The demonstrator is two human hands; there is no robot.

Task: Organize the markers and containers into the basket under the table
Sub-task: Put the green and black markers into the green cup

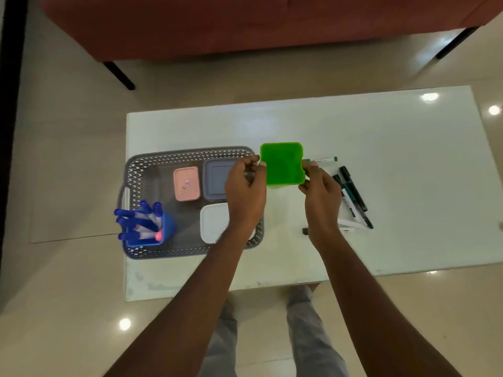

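Left hand (245, 191), right hand (321, 197) pinch opposite edges of square green plastic container (283, 164), frame centre; labels on black-capped markers (353, 194) unreadable.

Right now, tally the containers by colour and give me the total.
Green container: 1
Pink container: 1
Grey container: 1
White container: 1
Blue container: 1
Total: 5
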